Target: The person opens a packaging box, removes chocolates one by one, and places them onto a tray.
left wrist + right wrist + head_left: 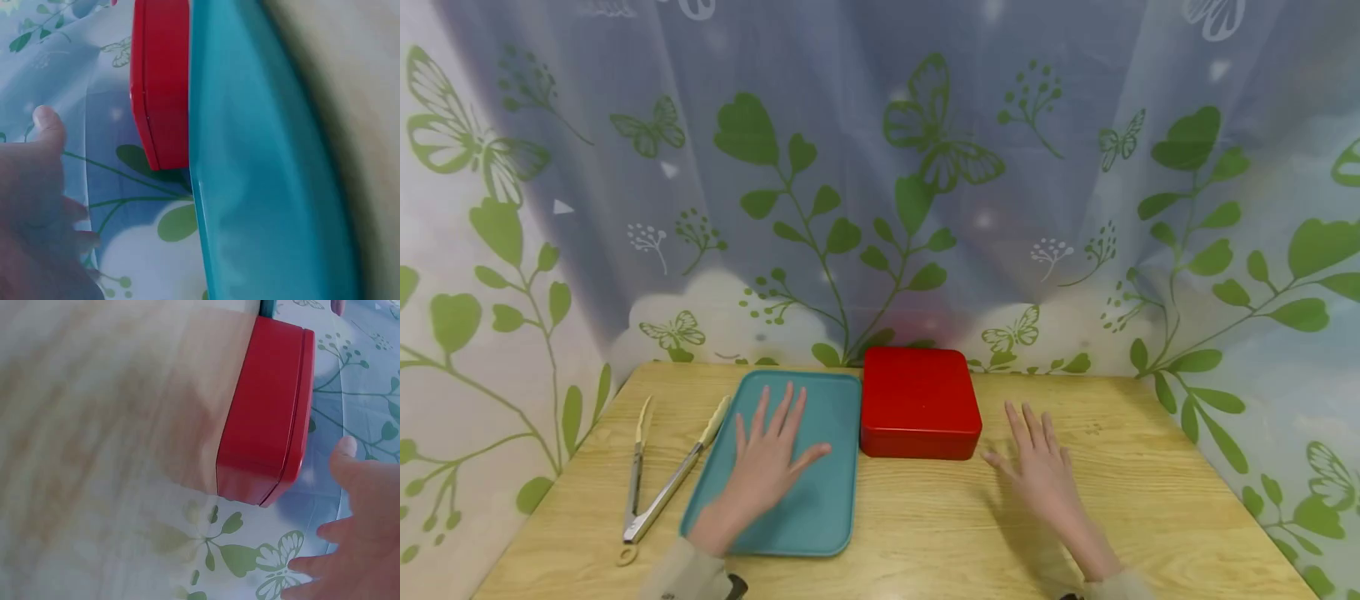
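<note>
My left hand (765, 467) hovers over the teal tray (831, 517) with its fingers spread and nothing in it. In the left wrist view, that hand (31, 206) is held above the tray's level. A red lidded box (919, 392) stands just right of the tray at the back of the table. To the right of the box, my right hand (1041, 471) is over the wood, fingers extended and holding nothing. The right wrist view has the box (265, 406) beside that hand (362, 525), with a gap between them. Metal tongs (666, 492) with cream tips lie spread apart left of the tray.
The wooden table (925, 525) carries all these things. Behind it hangs a curtain (865, 167) printed with green leaves and butterflies, close to the table's back edge. A ring (627, 555) is at the near end of the tongs.
</note>
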Motion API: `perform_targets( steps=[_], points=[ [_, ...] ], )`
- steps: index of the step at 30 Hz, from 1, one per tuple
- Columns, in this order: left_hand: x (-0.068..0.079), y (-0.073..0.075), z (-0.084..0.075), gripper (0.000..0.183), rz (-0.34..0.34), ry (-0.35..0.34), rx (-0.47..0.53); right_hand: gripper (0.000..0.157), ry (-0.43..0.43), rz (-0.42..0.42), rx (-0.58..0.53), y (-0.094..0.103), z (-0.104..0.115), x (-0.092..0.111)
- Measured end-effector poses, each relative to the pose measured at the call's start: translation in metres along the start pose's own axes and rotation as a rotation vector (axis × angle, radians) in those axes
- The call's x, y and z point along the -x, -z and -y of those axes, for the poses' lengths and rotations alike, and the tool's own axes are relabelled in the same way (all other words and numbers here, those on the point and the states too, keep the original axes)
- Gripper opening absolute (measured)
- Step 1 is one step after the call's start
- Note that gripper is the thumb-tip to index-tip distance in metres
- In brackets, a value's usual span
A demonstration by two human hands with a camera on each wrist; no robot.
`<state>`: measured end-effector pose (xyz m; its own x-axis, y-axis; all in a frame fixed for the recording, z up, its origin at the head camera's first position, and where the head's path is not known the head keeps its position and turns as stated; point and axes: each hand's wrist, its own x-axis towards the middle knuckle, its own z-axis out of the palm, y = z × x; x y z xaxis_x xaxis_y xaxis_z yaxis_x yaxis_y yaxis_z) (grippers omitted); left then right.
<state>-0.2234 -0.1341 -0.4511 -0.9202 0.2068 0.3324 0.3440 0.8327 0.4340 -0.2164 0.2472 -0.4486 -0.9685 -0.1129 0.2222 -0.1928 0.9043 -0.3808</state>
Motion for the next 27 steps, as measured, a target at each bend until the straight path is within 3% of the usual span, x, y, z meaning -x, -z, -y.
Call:
perform_targets(
  steps=[6,13,19,27],
  points=[
    [-0.025,-0.001,-0.004,0.080,-0.037,-0.050,0.189,0.079,0.077,-0.098,-0.146,0.004,0.000,-0.015],
    [-0.052,-0.009,-0.009,0.072,-0.017,0.010,0.410,0.082,0.113,-0.104,-0.344,-0.003,-0.005,-0.037],
    [-0.067,-0.027,-0.014,0.077,0.032,0.027,0.438,0.083,0.113,-0.011,-0.566,-0.013,-0.013,-0.053],
    [-0.072,-0.049,-0.023,0.089,0.154,-0.038,0.413,0.089,0.117,0.127,-0.604,-0.021,-0.015,-0.062]
  ],
)
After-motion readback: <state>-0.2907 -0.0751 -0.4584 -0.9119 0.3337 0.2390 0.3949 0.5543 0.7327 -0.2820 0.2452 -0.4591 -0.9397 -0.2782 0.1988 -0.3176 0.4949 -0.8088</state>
